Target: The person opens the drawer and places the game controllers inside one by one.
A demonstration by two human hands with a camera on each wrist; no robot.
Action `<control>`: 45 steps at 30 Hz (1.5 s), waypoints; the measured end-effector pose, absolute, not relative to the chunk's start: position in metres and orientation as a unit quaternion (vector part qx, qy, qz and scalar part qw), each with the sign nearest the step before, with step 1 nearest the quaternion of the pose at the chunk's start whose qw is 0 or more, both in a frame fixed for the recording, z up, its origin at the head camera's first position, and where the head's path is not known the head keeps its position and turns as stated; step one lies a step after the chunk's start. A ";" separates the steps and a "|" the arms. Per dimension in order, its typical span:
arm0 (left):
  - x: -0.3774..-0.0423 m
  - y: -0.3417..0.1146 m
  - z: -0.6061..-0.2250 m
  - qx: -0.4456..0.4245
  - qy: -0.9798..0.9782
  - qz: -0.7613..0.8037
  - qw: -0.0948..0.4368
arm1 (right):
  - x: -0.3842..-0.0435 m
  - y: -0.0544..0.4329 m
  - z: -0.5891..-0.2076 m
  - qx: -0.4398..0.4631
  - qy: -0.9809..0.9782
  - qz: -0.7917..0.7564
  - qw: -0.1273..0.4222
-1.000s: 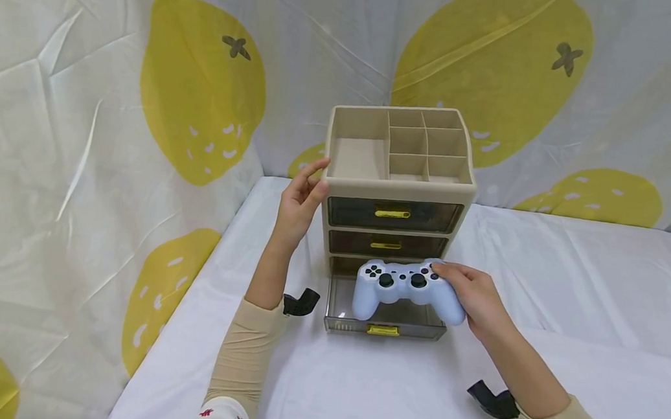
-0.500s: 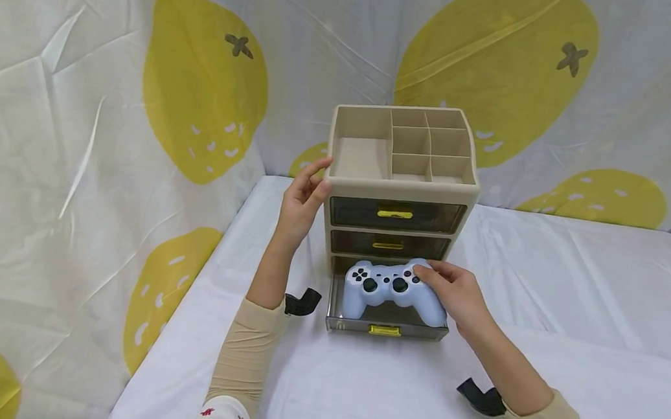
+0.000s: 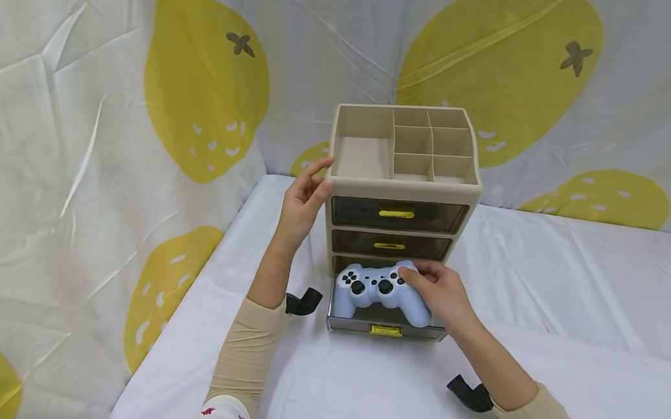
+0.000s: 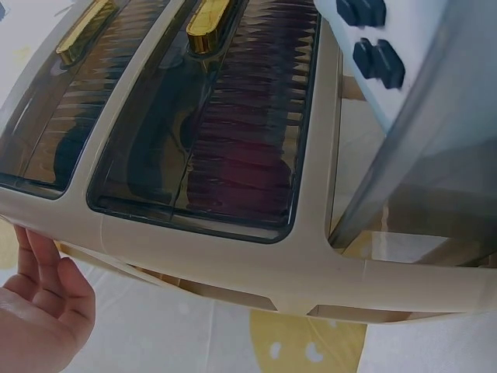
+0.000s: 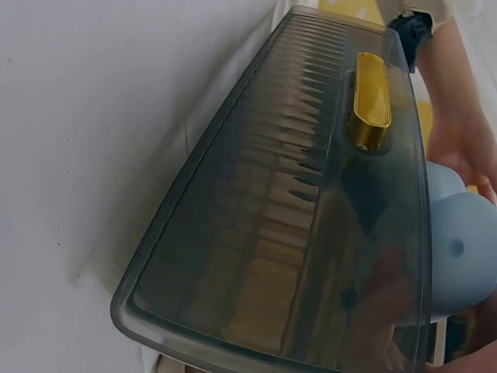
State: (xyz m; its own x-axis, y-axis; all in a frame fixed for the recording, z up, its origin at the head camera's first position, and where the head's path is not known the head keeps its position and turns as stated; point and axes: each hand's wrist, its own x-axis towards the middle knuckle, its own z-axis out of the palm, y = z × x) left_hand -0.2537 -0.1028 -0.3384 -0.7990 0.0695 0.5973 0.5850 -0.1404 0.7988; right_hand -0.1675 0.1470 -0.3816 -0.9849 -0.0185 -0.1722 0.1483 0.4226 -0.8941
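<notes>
A light blue game controller (image 3: 381, 289) is inside the pulled-out bottom drawer (image 3: 356, 326) or just over it; I cannot tell if it touches the floor. My right hand (image 3: 443, 295) pinches its right end, thumb on the face near the buttons. The controller's handle (image 5: 466, 252) shows past the drawer front in the right wrist view. My left hand (image 3: 303, 204) touches the left side of the beige desktop organizer (image 3: 407, 190), near its upper front edge. In the left wrist view, that hand's fingertips (image 4: 43, 252) rest against the organizer's side.
Two smoky drawers with gold handles, the top one (image 3: 364, 213) and middle one (image 3: 356, 242), are closed. Divided compartments (image 3: 413, 140) form the organizer's top. It stands on a white cloth (image 3: 568, 304), with a lemon-print cloth (image 3: 335, 47) hanging behind and to the left.
The right hand has carried the controller leftward and down into the open drawer's space. My left hand keeps its place on the organizer.
</notes>
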 end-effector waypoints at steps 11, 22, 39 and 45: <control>-0.252 -0.103 -0.338 -0.258 -0.632 -0.707 0.184 | -0.170 0.147 -0.379 -0.015 0.871 -0.487 0.067; -0.253 -0.105 -0.339 -0.259 -0.631 -0.708 0.183 | -0.174 0.152 -0.375 -0.073 0.918 -0.377 0.095; -0.252 -0.104 -0.338 -0.256 -0.634 -0.708 0.177 | -0.175 0.146 -0.376 -0.127 0.944 -0.288 0.097; -0.252 -0.103 -0.336 -0.259 -0.636 -0.705 0.178 | -0.175 0.145 -0.379 -0.142 0.952 -0.260 0.075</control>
State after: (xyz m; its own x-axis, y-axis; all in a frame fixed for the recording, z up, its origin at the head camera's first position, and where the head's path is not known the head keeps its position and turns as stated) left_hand -0.2517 -0.1029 -0.3364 -0.8029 0.0778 0.5911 0.5799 -0.1277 0.8046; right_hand -0.1751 0.1453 -0.3786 -0.9485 -0.3091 -0.0697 -0.2307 0.8243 -0.5169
